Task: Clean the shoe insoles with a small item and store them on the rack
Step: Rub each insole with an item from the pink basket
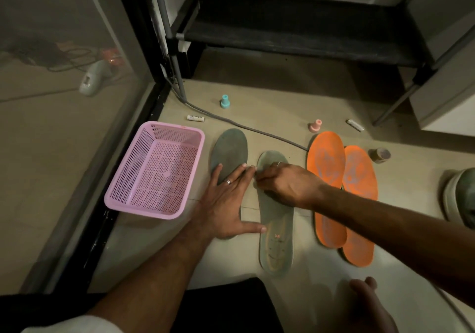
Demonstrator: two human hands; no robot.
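A: Nearest, a bare foot [370,304]. The hands?
B: Left hand [226,204] lies flat, fingers spread, on one grey insole [228,147]. Right hand [285,181], fingers curled, pinches something small on the other grey insole [276,240].

Shoe [461,194] cut off at right edge

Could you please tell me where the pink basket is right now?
The pink basket sits on the floor at left, beside the grey insole under the left hand.
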